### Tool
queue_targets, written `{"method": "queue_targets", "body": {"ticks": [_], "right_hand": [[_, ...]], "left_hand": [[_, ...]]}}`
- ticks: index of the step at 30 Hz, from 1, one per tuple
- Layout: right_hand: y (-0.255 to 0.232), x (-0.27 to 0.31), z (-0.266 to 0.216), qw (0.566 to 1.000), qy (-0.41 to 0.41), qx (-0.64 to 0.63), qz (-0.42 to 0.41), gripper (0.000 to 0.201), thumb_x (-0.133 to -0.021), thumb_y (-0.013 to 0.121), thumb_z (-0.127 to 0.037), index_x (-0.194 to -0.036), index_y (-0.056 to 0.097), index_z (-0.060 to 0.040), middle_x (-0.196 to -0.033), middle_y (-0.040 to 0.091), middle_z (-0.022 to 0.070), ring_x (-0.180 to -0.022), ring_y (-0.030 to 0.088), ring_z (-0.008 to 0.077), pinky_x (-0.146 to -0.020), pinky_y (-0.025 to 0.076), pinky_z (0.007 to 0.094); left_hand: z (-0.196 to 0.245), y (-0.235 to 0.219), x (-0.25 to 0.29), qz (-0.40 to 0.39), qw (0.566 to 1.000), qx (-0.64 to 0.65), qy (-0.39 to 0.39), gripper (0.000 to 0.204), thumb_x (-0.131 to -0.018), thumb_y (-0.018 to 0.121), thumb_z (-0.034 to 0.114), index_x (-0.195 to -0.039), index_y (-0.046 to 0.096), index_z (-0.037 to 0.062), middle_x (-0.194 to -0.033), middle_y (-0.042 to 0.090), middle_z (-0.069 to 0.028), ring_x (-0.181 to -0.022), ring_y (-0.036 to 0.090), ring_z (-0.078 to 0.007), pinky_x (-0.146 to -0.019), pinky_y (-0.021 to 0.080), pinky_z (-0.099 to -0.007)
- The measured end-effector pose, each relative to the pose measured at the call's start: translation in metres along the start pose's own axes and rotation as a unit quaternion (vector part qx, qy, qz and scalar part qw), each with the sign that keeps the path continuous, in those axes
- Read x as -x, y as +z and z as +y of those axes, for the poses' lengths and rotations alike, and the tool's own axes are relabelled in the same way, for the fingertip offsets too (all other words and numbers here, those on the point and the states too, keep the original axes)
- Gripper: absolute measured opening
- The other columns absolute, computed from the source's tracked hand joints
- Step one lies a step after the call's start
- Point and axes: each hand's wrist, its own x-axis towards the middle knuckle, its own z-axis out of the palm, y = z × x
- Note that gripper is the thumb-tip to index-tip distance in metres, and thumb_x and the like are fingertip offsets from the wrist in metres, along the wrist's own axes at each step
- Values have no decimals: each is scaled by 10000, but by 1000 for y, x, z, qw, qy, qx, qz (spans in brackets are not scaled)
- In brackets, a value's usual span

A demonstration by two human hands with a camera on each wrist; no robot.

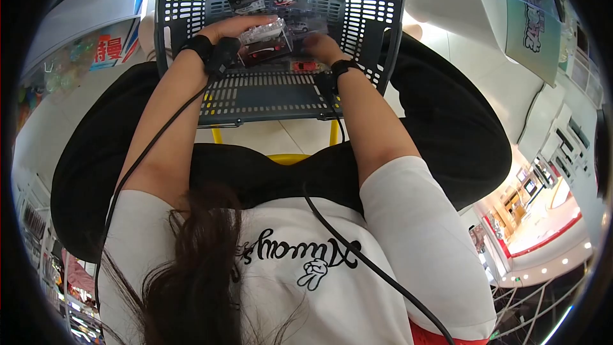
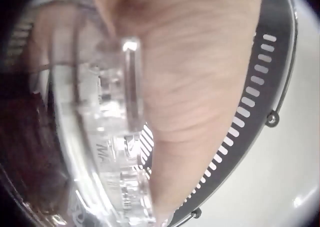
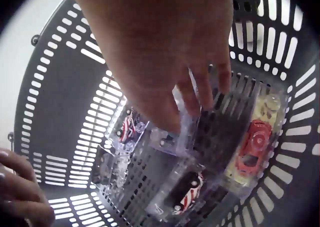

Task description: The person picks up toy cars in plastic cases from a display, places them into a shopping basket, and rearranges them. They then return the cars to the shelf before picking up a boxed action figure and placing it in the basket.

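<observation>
1. Two hands are at work in the dark plastic basket [image 1: 236,98], and everything's happening between its slotted walls!
2. Left hand [image 1: 235,27] has a firm hold: its fingers and thumb are curled round a clear boxed car [image 1: 265,51], tilted in the grip. From the left wrist, the see-through plastic sits right up against the skin.
3. Over to the right hand [image 1: 324,48], down inside the basket, fingers pointing at the boxes below. Fingertips are right at a clear plastic case [image 3: 186,133], the thumb on one side; whether they've actually pinched it, I can't tell.
4. Look at the colour near the side closest to the person: a red toy car [image 3: 253,144] in a clear pack with a yellow backing, lying on the basket floor.
5. More lie about it: a red-and-white striped car [image 3: 189,193] in its clear box, and a smaller striped car [image 3: 128,128] in another, close to the right hand's thumb.
6. Both wrists wear black straps, with dark cables running back over the white T-shirt [image 1: 319,230].
7. Down below, yellow frame [image 1: 290,159] shows beneath the basket, with black-trousered legs [image 1: 447,121] spread on either side.
</observation>
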Motion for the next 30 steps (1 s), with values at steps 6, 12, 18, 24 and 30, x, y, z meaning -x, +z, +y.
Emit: {"method": "queue_targets", "body": {"ticks": [6, 12, 18, 24, 30], "right_hand": [[-2, 38, -46, 981, 102, 129, -102, 368, -795, 676, -265, -1140, 651, -139, -1157, 649, 85, -1106, 601, 271, -933, 476, 410], [9, 47, -38, 948, 177, 256, -64, 420, -800, 687, -235, -1202, 614, -135, -1296, 552, 101, -1194, 541, 320, -957, 475, 447], [2, 51, -31, 956, 195, 194, -100, 372, -882, 579, -198, -1250, 588, -144, -1347, 502, 102, -1260, 475, 303, -1011, 440, 461], [9, 41, -24, 950, 223, 186, -115, 400, -871, 600, -202, -1263, 579, -125, -1402, 418, 125, -1291, 433, 323, -1024, 448, 427], [7, 40, -28, 948, 228, 191, -115, 404, -861, 604, -181, -1252, 585, -84, -1391, 443, 140, -1265, 471, 327, -1005, 463, 421]], "left_hand": [[7, 15, 12, 40, 996, -74, -12, 541, -864, 623, 529, -1201, 626, 107, -1133, 637, -119, -889, 635, -161, -664, 534, -312], [6, 11, 11, -7, 999, -43, -9, 597, -837, 629, 560, -1186, 602, 76, -1090, 630, -188, -900, 647, -218, -653, 544, -333], [-31, -28, -7, 14, 1000, 18, -8, 605, -865, 595, 531, -1249, 525, 70, -1066, 630, -171, -886, 656, -228, -680, 545, -315], [-50, -53, -29, 115, 985, -120, 47, 616, -875, 579, 527, -1279, 510, 67, -1239, 555, -143, -1036, 594, -230, -811, 506, -349], [-64, -61, -43, 245, 935, -245, 79, 585, -884, 611, 453, -1285, 508, 40, -1221, 564, -129, -1079, 558, -243, -911, 439, -358]]}}
